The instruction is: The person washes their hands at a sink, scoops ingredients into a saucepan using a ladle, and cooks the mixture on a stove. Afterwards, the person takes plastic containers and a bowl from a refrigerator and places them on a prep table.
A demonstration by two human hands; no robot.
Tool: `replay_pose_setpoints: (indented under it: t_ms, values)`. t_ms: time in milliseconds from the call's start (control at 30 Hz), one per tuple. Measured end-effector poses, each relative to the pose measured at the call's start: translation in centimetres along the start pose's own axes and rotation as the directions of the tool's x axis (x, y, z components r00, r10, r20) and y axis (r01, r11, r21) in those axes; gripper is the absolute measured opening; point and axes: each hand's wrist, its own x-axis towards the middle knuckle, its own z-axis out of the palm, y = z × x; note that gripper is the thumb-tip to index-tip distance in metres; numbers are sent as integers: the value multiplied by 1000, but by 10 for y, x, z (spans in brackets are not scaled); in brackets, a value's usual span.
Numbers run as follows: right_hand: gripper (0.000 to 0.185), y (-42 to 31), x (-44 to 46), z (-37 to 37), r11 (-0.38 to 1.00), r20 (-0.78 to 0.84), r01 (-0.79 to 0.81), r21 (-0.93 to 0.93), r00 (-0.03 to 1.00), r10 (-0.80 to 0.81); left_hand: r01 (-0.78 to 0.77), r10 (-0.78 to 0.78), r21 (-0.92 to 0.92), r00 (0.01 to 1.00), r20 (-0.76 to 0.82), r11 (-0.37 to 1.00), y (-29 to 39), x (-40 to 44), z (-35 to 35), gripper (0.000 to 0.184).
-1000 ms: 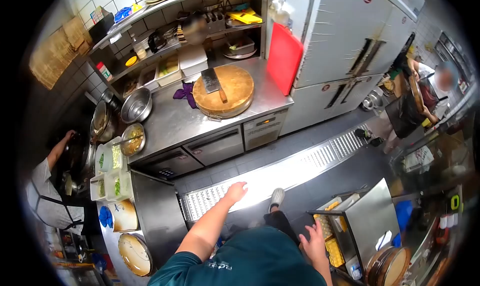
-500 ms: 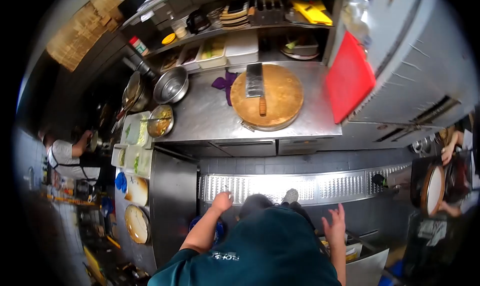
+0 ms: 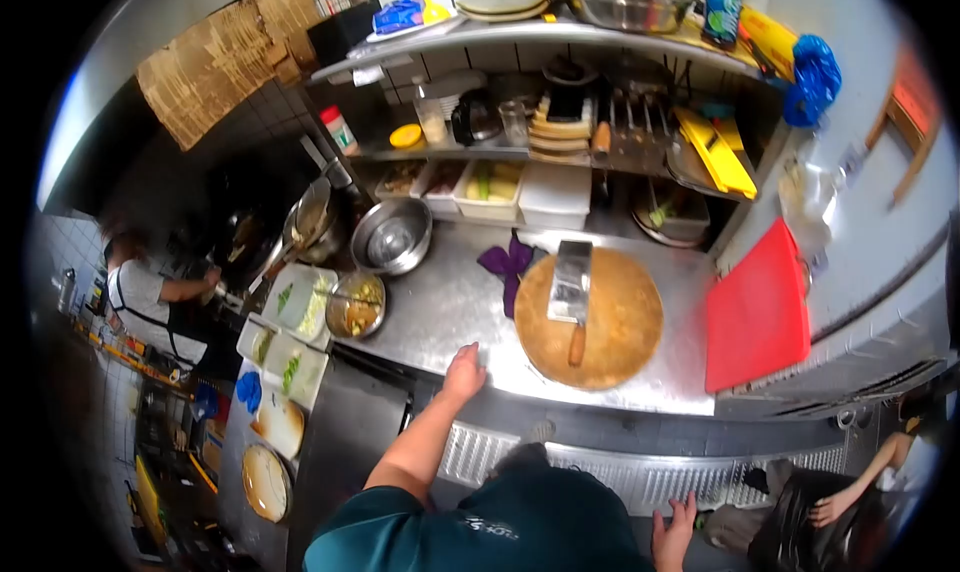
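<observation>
My left hand (image 3: 464,374) is at the front edge of the steel counter (image 3: 440,307), its fingers loosely stretched forward and partly hidden by the back of the hand. It seems to hold nothing. Low at the right of my body, my right hand (image 3: 675,534) is open with spread fingers and holds nothing. On the counter stands a round wooden chopping block (image 3: 625,317). A cleaver (image 3: 570,282) lies flat on it, its wooden handle towards me. A purple cloth (image 3: 512,267) lies beside the block, touching or close to its left side.
Steel bowls (image 3: 392,237) and plastic tubs of cut vegetables (image 3: 300,302) stand left. Shelves (image 3: 420,154) behind carry plates, bottles and containers. A red cutting board (image 3: 760,312) leans at right. One co-worker (image 3: 150,297) stands far left; another's hand (image 3: 828,510) rests on a black bag at right.
My view has tilted up and I am closer to the counter. My left hand has moved forward to its edge. The round white thing by the right co-worker is out of sight.
</observation>
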Motion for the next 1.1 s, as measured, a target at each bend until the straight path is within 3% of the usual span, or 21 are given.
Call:
replay_pose_setpoints:
  t_ms: [33, 133, 233, 333, 433, 500, 567, 600, 733, 767, 833, 900, 967, 1033, 1100]
  values:
    - [56, -10, 2, 4, 999, 19, -12, -40, 1000, 12, 6, -6, -1, 1000, -7, 1000, -5, 29, -1, 66]
    - [37, -54, 16, 20, 999, -51, -34, -13, 998, 33, -33, 22, 141, 997, 79, 989, -13, 105, -2, 80]
    - [35, -105, 35, 20, 997, 50, -74, -38, 996, 76, -134, 92, 206, 975, 202, 969, -12, 166, -1, 97]
    - [33, -137, 40, 28, 999, -61, -35, -2, 998, 35, -230, 169, 183, 940, 296, 956, -12, 213, 6, 115]
    - [34, -151, 37, 40, 998, -131, -28, -59, 991, 20, -235, 153, 158, 899, 411, 959, -1, 244, 10, 117]
    - [35, -157, 33, 46, 995, -141, -21, -97, 990, 7, -259, 167, 171, 891, 421, 951, 9, 254, 10, 100]
    - [37, -144, 29, 61, 998, -142, -58, -21, 988, 55, -261, 171, 174, 897, 408, 950, 10, 265, 15, 87]
    - [37, -143, 29, 66, 999, -143, -39, -31, 989, 35, -271, 194, 179, 914, 357, 946, 9, 271, 18, 63]
    - [38, -112, 32, 86, 993, -131, 14, -121, 991, -30, -176, 150, 76, 952, 266, 981, -7, 306, 41, 41]
    - [38, -101, 32, 89, 989, -123, 14, -150, 992, -33, -114, 115, -13, 982, 150, 993, -10, 316, 45, 39]
    - [38, -114, 43, 82, 992, -122, 18, -124, 992, -33, 217, -219, -322, 975, 32, 922, -9, 341, 32, 50]
    - [38, -164, 63, 58, 995, -145, 26, -94, 989, -40, 19, -174, -437, 933, -316, 899, -9, 350, 25, 64]
    - [36, -147, 70, 72, 996, -146, -75, -41, 987, 69, -47, -127, -361, 887, -443, 931, -5, 345, 20, 71]
    - [34, -175, 82, 61, 990, -124, -118, -70, 986, 109, -214, 65, -204, 824, -563, 955, 38, 299, -25, 65]
    - [33, -178, 89, 65, 991, -99, -129, 26, 986, 131, -339, 212, -295, 896, -390, 893, 85, 241, -52, 55]
